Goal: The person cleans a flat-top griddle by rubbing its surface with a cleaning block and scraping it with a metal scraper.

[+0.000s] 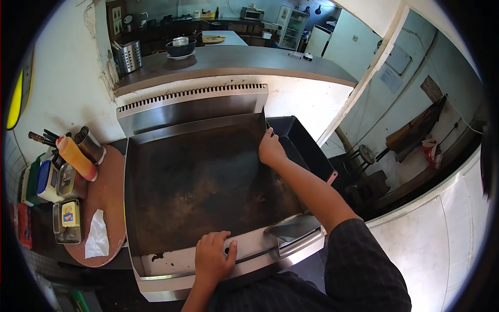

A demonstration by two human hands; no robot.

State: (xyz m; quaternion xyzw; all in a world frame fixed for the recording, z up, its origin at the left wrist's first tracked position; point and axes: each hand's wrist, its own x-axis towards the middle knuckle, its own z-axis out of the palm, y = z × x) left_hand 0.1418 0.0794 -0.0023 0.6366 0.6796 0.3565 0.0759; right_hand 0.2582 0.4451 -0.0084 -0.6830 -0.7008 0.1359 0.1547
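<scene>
A flat-top griddle (197, 177) with a dark, brown-stained plate and a steel rim fills the middle of the head view. My right hand (272, 148) is closed at the far right corner, beside the griddle's side wall. A thin dark edge shows at its fingertips; whether that is the wall or a separate piece is unclear. My left hand (214, 256) rests on the front steel ledge (174, 264), fingers loosely extended and thumb apart, beside a round hole in the ledge. A steel drawer or box (299, 236) sits at the ledge's right end.
Left stands a brown board (110, 197) bearing a white paper (96, 236), a sauce bottle (77, 157) and a utensil holder (90, 145). Small containers (66, 221) crowd its edge. A black tray (299, 143) adjoins the griddle's right side. Behind runs a counter (234, 61) with a black bowl (181, 49).
</scene>
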